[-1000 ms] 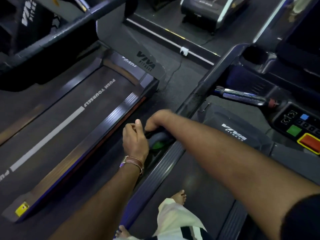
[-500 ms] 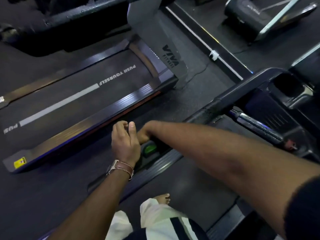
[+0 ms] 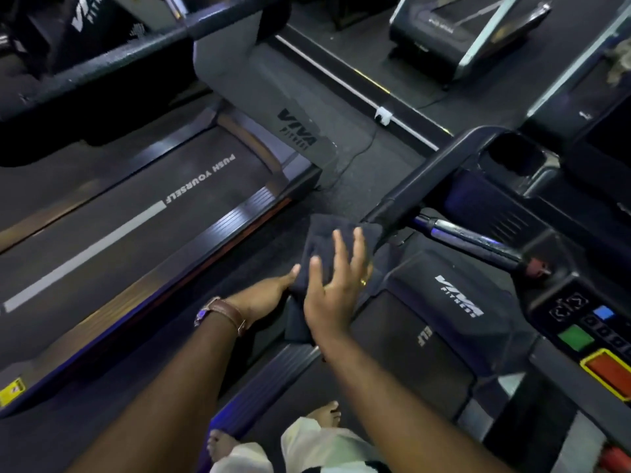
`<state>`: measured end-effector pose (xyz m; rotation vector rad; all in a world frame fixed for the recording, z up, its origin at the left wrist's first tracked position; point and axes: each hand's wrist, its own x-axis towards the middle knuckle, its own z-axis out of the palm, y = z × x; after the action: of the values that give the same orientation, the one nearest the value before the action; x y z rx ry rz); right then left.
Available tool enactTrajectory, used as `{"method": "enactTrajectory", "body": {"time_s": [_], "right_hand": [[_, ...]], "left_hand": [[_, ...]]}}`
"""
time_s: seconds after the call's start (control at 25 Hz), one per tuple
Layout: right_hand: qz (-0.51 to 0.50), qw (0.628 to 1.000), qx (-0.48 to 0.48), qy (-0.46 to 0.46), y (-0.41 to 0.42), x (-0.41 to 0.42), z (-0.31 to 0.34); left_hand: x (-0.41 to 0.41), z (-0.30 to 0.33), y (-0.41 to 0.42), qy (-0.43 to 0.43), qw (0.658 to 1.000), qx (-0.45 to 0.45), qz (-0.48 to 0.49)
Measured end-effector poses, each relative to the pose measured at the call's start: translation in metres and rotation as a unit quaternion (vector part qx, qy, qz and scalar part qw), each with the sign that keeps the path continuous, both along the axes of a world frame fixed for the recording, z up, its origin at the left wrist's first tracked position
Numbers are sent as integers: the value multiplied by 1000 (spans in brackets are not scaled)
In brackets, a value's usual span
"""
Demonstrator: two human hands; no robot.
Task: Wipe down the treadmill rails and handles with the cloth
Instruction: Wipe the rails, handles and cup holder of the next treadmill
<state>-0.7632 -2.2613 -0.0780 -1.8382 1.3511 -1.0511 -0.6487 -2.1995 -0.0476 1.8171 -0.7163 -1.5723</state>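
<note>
Holding a dark cloth (image 3: 327, 244) between both hands, a person stands on a treadmill and looks down at its front end. The left hand (image 3: 269, 295), with a brown-strapped watch (image 3: 222, 314) on its wrist, reaches in from 7 o'clock and grips the cloth's lower left edge; its fingers go under the fabric, so how they curl cannot be seen. The right hand (image 3: 336, 290) lies over the cloth with its fingers spread and straight, the fingertips pointing toward 12 o'clock, and a ring (image 3: 363, 282) shows on 1 finger. The cloth sits near the centre of the view, its upper right corner touching or just beside the lower end of the black side handrail (image 3: 426, 179), which rises toward 1 o'clock. Just beyond it, a glossy bar-shaped handle (image 3: 478, 242) runs toward 3 o'clock and ends at a small red tip. At 4 o'clock the console panel (image 3: 580, 322) shows a blue button, a green button and a red one framed in yellow. The motor cover (image 3: 454, 295) below the handle reads VIVA FITNESS. 2 bare feet and pale trouser legs show at 6 o'clock on the belt. At 9 o'clock a neighbouring treadmill (image 3: 136, 213) lies alongside, its belt printed PUSH YOURSELF beside a white stripe.
</note>
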Motion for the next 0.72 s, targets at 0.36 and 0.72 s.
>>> {"method": "enactTrajectory", "body": {"time_s": [0.36,0.72], "right_hand": [[-59,981,86,-161,1,3,-14],[-106,898,278,-325,-16,-1,-48]], "left_hand": [[6,-16,-13,-46,995,-4,-84],[-19,14,-86,-236,957,23,-169]]}}
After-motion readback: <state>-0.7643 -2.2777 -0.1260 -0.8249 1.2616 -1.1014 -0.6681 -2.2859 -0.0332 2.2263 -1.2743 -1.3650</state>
